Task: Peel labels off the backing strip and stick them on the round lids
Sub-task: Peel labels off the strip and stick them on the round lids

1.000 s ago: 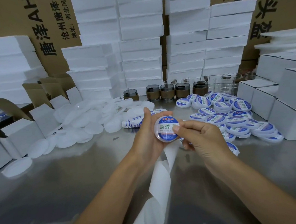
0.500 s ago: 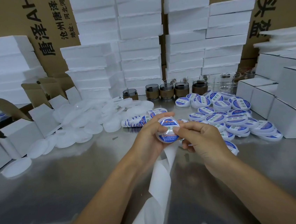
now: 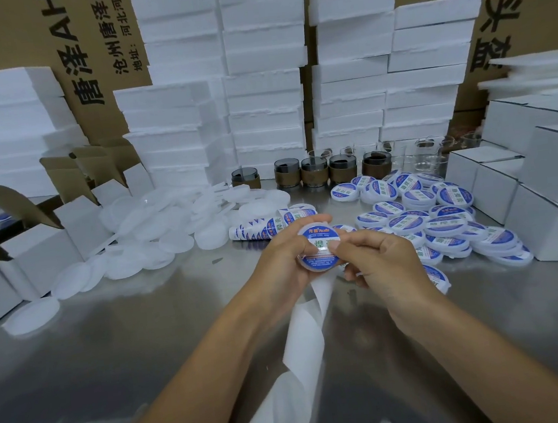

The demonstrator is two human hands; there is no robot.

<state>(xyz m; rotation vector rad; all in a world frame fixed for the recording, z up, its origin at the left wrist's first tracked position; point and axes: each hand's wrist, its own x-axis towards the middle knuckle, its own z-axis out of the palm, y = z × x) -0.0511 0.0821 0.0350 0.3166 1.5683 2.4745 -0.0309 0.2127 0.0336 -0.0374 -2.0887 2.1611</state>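
My left hand [image 3: 281,266] grips a round clear lid [image 3: 318,238] with a blue and white label on it, held above the steel table. My right hand [image 3: 376,263] presses its thumb on the middle of that label, with the other fingers curled below. The white backing strip [image 3: 305,339] hangs from under my hands and trails down toward me. A roll of unpeeled labels [image 3: 265,226] lies just beyond my hands. Plain white lids [image 3: 155,231] are heaped at the left. Labelled lids [image 3: 444,221] are piled at the right.
Dark-filled glass jars [image 3: 314,171] and empty glasses [image 3: 426,154] stand in a row at the back. Foam slab stacks [image 3: 263,75] and brown cartons rise behind. Small white boxes [image 3: 550,189] flank the right, open ones [image 3: 33,244] the left. The steel table [image 3: 113,349] extends in front.
The lid has tilted from facing me to lying flatter in my left hand. My right thumb has slid from the lid's right edge onto the label's middle.
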